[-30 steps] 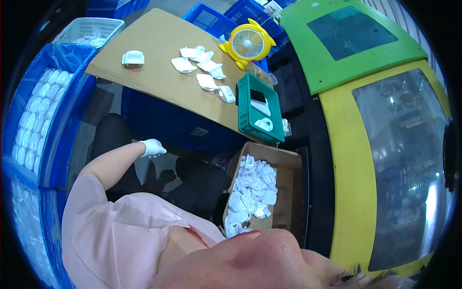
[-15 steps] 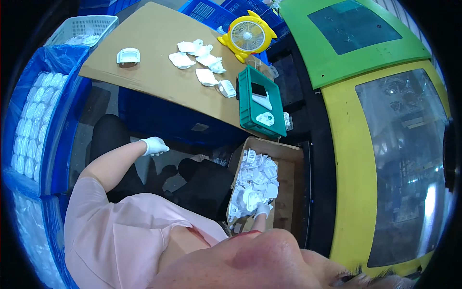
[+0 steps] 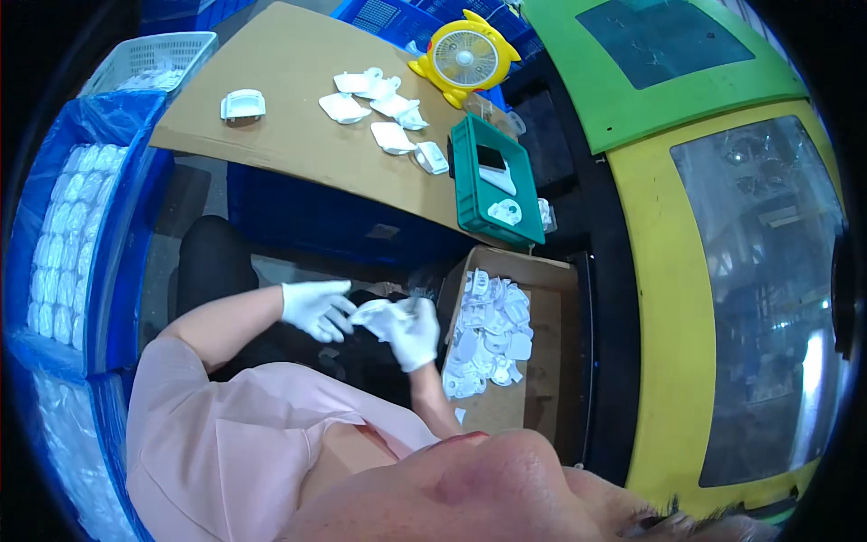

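White gloves cover both of my hands. Above my lap, my right hand (image 3: 416,336) grips a white moulded plastic part (image 3: 377,318) that points toward the left. My left hand (image 3: 318,309) is close beside that part's tip, fingers spread and holding nothing; whether a fingertip touches it is hard to tell. On my right, a cardboard box (image 3: 557,271) holds a heap of similar white plastic parts (image 3: 488,330).
A cardboard-topped table (image 3: 298,54) carries several white parts (image 3: 375,95) and a single one (image 3: 243,105). A green bin (image 3: 465,194) and yellow fan (image 3: 464,58) stand at its right. Blue crates (image 3: 135,262) with wrapped parts line my left; a green-and-yellow machine (image 3: 664,298) stands right.
My right hand has come out of the box with a white plastic part and moved left over my lap. My left hand has moved right toward it, its fingers opening.
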`<state>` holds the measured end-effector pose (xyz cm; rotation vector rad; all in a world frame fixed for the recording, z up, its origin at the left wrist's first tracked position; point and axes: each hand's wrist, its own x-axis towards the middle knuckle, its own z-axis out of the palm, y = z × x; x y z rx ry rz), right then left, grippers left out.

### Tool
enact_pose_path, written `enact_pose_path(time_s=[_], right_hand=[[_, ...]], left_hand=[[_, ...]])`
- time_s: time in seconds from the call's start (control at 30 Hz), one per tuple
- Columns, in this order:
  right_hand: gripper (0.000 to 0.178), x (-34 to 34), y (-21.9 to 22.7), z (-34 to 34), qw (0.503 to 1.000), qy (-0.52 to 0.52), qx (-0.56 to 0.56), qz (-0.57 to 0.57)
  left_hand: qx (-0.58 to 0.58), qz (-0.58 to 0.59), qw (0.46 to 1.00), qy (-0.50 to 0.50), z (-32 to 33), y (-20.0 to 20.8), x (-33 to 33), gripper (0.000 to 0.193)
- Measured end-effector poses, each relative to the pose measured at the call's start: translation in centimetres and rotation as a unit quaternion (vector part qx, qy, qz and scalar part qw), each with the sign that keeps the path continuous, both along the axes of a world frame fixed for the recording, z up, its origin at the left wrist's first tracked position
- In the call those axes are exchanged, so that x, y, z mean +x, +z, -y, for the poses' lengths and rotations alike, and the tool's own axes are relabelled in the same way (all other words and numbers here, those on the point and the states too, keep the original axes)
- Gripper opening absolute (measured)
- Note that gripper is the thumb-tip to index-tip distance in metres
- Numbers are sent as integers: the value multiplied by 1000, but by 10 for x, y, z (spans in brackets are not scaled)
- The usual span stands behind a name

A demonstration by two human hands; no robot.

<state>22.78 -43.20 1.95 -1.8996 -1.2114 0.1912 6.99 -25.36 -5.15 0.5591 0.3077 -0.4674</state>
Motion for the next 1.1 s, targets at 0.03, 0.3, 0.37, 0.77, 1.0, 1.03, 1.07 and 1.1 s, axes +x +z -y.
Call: enact_pose_path(time_s=[0.03, 0.3, 0.37, 0.77, 1.0, 1.03, 1.07, 1.1], right_hand=[[23, -14, -10, -9, 999, 41, -10, 21], [29, -46, 3, -42, 981, 79, 15, 177], [31, -44, -14, -31, 993, -28, -9, -110], [84, -64, 5, -13, 555, 94, 17, -827], [65, -65, 7, -18, 697, 141, 64, -700], [72, -67, 12, -21, 742, 135, 29, -656], [72, -67, 12, -23, 742, 135, 29, -656], [75, -67, 11, -24, 748, 159, 16, -644]], left_hand=[[-107, 55, 992, -41, 6, -10, 0, 59], [-17, 189, 958, 215, -8, -14, -11, 54], [49, 117, 920, 370, -10, -6, -12, 56], [-28, 52, 908, 414, -10, -1, -14, 47], [190, -7, 938, 291, 4, 2, -17, 65], [189, -7, 938, 290, 5, 3, -15, 65], [163, 28, 950, 267, 5, 6, -13, 64], [136, 63, 959, 242, 5, 9, -12, 63]])
